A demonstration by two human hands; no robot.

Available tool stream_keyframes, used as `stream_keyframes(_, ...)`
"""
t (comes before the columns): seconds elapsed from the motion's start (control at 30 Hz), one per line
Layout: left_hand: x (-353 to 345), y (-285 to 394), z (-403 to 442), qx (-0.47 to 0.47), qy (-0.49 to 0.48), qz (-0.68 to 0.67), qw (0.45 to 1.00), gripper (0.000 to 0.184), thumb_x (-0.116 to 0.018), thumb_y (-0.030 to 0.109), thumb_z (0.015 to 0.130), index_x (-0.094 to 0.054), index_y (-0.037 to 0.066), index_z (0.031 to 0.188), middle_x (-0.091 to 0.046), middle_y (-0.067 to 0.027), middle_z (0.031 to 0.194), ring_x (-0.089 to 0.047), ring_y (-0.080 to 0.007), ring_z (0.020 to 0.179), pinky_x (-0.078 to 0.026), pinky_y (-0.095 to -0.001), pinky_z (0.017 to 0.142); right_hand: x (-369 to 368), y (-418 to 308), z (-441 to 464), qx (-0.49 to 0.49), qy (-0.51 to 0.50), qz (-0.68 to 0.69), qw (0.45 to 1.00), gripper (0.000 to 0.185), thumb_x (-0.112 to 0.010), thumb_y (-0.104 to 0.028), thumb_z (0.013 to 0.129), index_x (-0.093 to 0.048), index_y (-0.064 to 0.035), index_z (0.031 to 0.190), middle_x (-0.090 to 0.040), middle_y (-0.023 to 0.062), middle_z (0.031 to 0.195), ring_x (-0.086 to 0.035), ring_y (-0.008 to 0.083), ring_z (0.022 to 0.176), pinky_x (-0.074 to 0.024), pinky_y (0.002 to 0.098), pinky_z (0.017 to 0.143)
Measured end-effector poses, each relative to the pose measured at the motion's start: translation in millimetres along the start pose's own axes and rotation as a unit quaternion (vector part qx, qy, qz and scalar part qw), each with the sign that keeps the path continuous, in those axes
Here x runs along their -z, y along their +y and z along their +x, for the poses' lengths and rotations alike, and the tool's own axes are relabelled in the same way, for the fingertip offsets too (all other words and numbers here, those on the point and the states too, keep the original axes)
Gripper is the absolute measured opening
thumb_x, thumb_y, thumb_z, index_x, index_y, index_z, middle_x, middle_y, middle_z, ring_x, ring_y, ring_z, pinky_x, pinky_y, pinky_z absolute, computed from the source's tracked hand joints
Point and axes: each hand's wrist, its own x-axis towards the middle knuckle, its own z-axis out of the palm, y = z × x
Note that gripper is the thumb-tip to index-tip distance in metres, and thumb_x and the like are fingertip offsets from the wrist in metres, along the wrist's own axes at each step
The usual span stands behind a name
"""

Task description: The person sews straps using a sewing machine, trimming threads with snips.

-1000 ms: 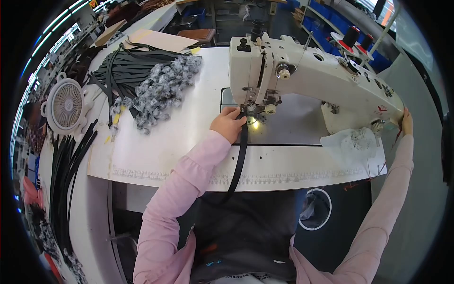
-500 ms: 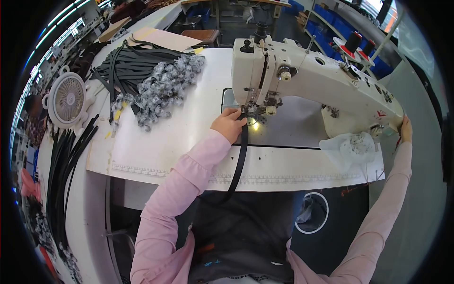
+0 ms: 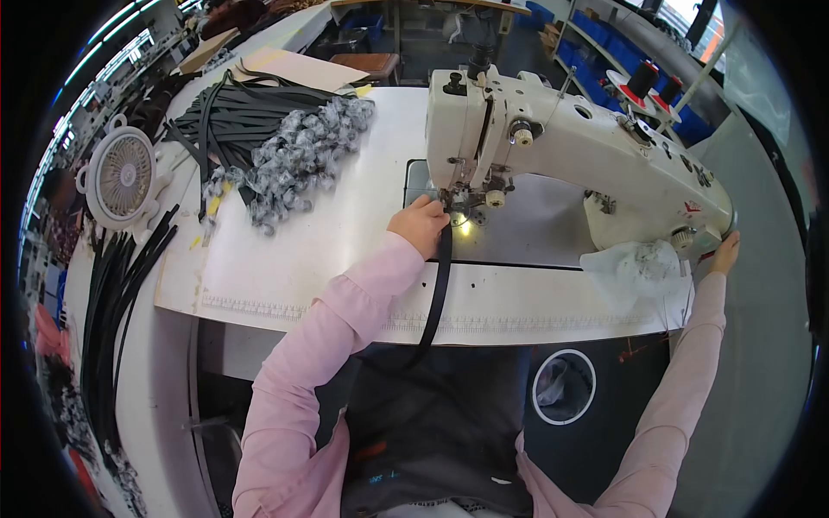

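My left hand [image 3: 420, 226] pinches a black strap [image 3: 442, 285] right under the needle area of a white sewing machine [image 3: 570, 138]. The strap hangs down over the table's front edge towards my dark apron. A small lamp lights the spot beside my fingertips. At the machine's far right end, my right hand [image 3: 725, 253] rests against the handwheel side, its fingers partly hidden by the machine.
Dark straps with grey fluffy ends [image 3: 302, 155] lie at the back left. A white fan [image 3: 121, 177] stands left, above hanging black straps [image 3: 112, 345]. A clear plastic bag [image 3: 639, 269] sits at the right; a white-rimmed bin [image 3: 564, 387] is below. Thread spools [image 3: 642, 79] stand behind.
My right hand has moved down and slightly left at the machine's right end. My left hand keeps its hold on the strap at nearly the same spot.
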Motion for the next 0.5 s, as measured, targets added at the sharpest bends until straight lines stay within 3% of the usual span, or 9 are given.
stream_keyframes(0.03, 0.9, -0.5, 0.4, -0.005, 0.001, -0.001, 1.000, 0.029, -0.059, -0.002, 0.062, -0.064, 0.006, 0.089, -0.055, -0.0022, 0.084, -0.053, -0.0194, 0.082, -0.048, -0.0287, 0.067, 0.1, -11.8, 8.5, 0.061, 0.012, -0.076, 0.995, 0.052, -0.035, -0.044, 0.092, -0.050, -0.0003, 0.115, -0.055, 0.0145, 0.112, -0.053, 0.0230, 0.102, -0.0419, 0.0323, 0.086)
stream_keyframes(0.13, 1.0, -1.6, -0.5, -0.014, 0.035, -0.008, 0.999, 0.020, -0.061, 0.004, 0.064, -0.064, 0.007, 0.084, -0.054, -0.0012, 0.081, -0.051, -0.0175, 0.085, -0.049, -0.0286, 0.067, 2.1, -30.7, 46.4, 0.129, -0.074, -0.272, 0.951, 0.052, -0.035, -0.044, 0.091, -0.053, 0.0003, 0.112, -0.057, 0.0157, 0.110, -0.054, 0.0232, 0.099, -0.0423, 0.0329, 0.084)
stream_keyframes(0.23, -0.5, 1.5, -1.3, 0.012, 0.035, -0.018, 0.999, 0.022, -0.061, 0.003, 0.064, -0.063, 0.007, 0.085, -0.054, -0.0014, 0.083, -0.051, -0.0182, 0.086, -0.048, -0.0287, 0.069, 14.5, -11.7, 84.4, 0.076, -0.117, -0.388, 0.911, 0.052, -0.035, -0.045, 0.091, -0.055, 0.0011, 0.107, -0.059, 0.0149, 0.104, -0.056, 0.0200, 0.093, -0.0434, 0.0306, 0.080)
stream_keyframes(0.33, -1.9, 0.0, -0.5, 0.004, 0.025, -0.010, 1.000, 0.023, -0.061, 0.003, 0.065, -0.063, 0.007, 0.087, -0.054, -0.0016, 0.084, -0.051, -0.0188, 0.088, -0.048, -0.0289, 0.071, 10.9, 14.8, 52.0, -0.012, -0.053, -0.238, 0.970, 0.052, -0.036, -0.046, 0.091, -0.054, -0.0001, 0.107, -0.059, 0.0126, 0.099, -0.056, 0.0178, 0.086, -0.0441, 0.0287, 0.075)
stream_keyframes(0.4, -2.4, 2.1, -1.7, 0.012, 0.014, -0.018, 1.000, 0.023, -0.061, 0.002, 0.065, -0.063, 0.007, 0.087, -0.054, -0.0018, 0.086, -0.051, -0.0193, 0.088, -0.048, -0.0295, 0.071, 3.8, 68.6, 22.6, 0.024, -0.001, 0.016, 1.000, 0.050, -0.037, -0.045, 0.090, -0.052, -0.0020, 0.110, -0.059, 0.0118, 0.095, -0.056, 0.0173, 0.083, -0.0447, 0.0274, 0.072)
stream_keyframes(0.5, 4.4, 4.3, -5.4, -0.011, 0.035, -0.016, 0.999, 0.027, -0.062, 0.000, 0.064, -0.063, 0.006, 0.091, -0.055, -0.0033, 0.086, -0.052, -0.0202, 0.087, -0.048, -0.0296, 0.071, -1.3, 48.0, -14.9, -0.015, -0.025, 0.079, 0.996, 0.048, -0.038, -0.043, 0.091, -0.049, -0.0023, 0.114, -0.059, 0.0107, 0.097, -0.056, 0.0181, 0.085, -0.0445, 0.0280, 0.073)
